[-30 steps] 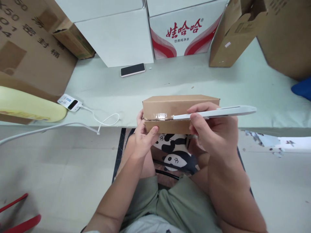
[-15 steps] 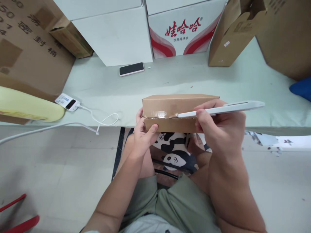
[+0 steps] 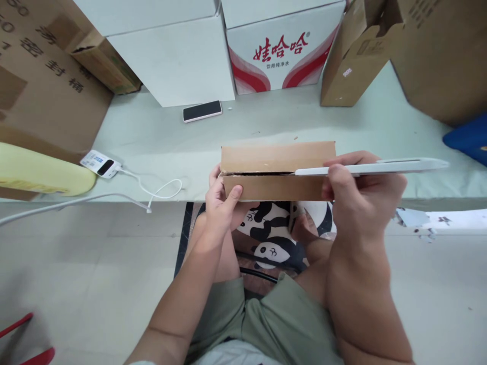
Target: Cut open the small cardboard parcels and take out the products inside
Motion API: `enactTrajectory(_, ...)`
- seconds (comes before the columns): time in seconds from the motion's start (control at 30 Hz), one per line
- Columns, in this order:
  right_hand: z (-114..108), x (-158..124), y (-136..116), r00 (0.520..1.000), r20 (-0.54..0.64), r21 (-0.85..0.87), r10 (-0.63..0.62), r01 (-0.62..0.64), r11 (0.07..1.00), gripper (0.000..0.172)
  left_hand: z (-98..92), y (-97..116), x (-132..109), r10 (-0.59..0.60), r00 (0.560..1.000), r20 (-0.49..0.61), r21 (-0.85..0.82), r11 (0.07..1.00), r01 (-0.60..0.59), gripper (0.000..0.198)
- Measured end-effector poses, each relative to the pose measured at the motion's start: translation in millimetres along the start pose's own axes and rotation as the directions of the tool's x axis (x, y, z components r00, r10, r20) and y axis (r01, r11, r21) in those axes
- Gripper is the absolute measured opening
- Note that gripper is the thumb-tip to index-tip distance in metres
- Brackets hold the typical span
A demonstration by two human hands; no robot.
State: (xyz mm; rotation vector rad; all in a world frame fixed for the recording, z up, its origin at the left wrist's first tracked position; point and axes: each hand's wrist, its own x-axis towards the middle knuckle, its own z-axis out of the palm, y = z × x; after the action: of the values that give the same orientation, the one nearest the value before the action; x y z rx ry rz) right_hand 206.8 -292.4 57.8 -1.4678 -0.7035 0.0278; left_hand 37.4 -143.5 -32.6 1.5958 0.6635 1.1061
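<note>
One small, flat brown cardboard box (image 3: 277,189) held up at the near edge of the desk (image 3: 262,126), above the person's knees. Long side faces the person; a narrow dark gap runs along the left part of its seam. Whether the box touches the desk: cannot tell.

Left hand (image 3: 221,198) grips the box's left end, thumb flat on the near face below the seam, fingers curled behind. Right hand (image 3: 359,190) is closed around a slim white handheld tool (image 3: 411,165), held nearly level, tip at the seam right of the gap. Lower fingers of this hand overlap the box's right end; contact there unclear.

On the desk, beyond the box: a black-screened phone with a pale edge (image 3: 202,111), lying flat before a plain white carton (image 3: 178,66). Right of that carton, a white carton with red lettering and red bands (image 3: 279,58), then a tall open-topped brown carton (image 3: 344,76). To the left, a small white device with a dark display (image 3: 99,163), a white cable (image 3: 146,180) plugged in.
</note>
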Motion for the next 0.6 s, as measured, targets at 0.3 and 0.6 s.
enactTrajectory(0.3, -31.4, 36.2, 77.5, 0.972, -0.230, -0.281, 0.050, -0.116, 0.953, 0.028, 8.2, -5.3, 49.6, 0.051, 0.999, -0.010, -0.047, 0.998, -0.051, 0.052)
enactTrajectory(0.6, -14.1, 47.3, 139.4, 0.930, 0.034, -0.590, 0.367, -0.278, 0.758, 0.058, -13.6, -5.6, 46.7, 0.177, 0.980, 0.089, -0.041, 0.984, -0.174, 0.033)
